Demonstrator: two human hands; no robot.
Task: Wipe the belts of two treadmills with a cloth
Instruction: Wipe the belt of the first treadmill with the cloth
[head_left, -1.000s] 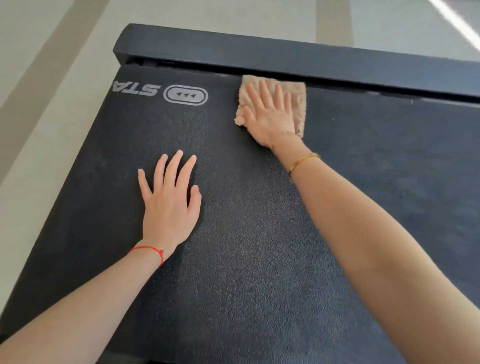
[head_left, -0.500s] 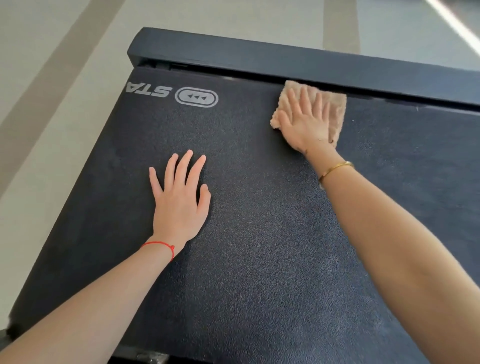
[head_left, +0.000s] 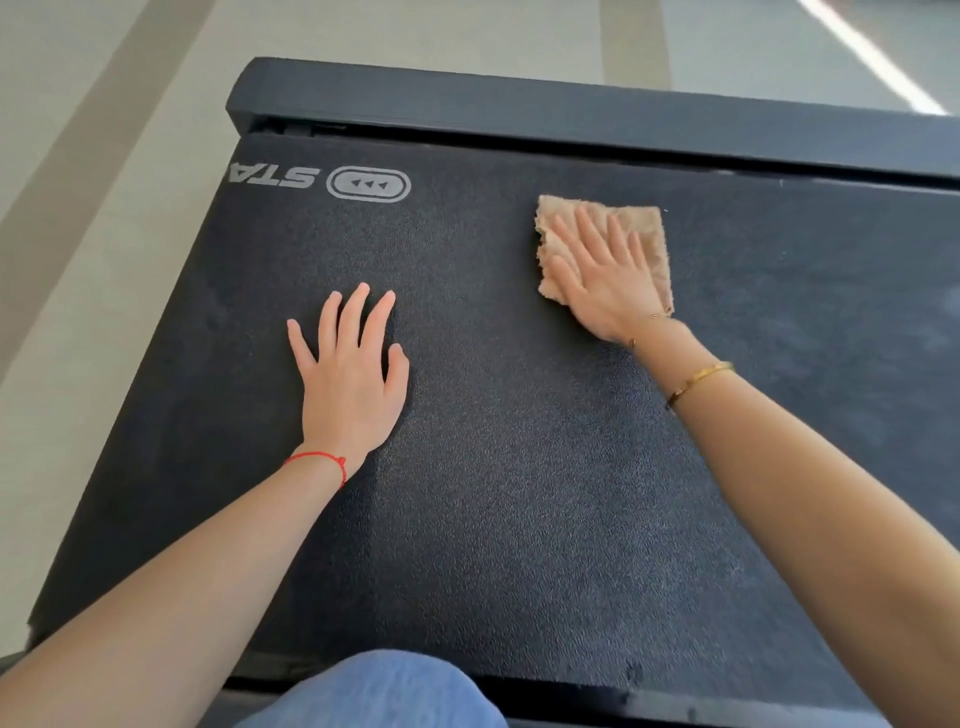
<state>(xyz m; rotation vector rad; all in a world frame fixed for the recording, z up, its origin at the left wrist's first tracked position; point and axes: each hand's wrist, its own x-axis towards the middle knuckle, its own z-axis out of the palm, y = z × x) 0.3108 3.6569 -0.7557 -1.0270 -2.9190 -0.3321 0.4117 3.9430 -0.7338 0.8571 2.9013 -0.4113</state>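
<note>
Person leaning over a treadmill belt (head_left: 519, 493), dark and pebbled, both arms stretched out over it.

Right hand (head_left: 605, 283): flat, fingers straight and slightly spread, pressing down on a tan cloth (head_left: 652, 244). Not clenched, nothing gripped; the palm pins the cloth to the belt. Cloth is folded to a rough square with a frayed left edge, lying on the far right part of the belt, near the black end cover (head_left: 571, 117) but apart from it, with a strip of bare belt between them. Thin gold bangle (head_left: 698, 382) on that wrist.

Left hand (head_left: 350, 376): released, palm flat on the belt, fingers straight and fanned, thumb out to the right. Holds nothing. Red string bracelet (head_left: 319, 460) at the wrist. The two hands lie well apart.

Printed on the belt's far left corner: grey letters "STA" upside down from here, and beside them an oval arrow logo (head_left: 369, 184).

Blue denim knee (head_left: 384, 693) at the near edge. Pale floor (head_left: 104, 156) with darker bands lies round the machine.
</note>
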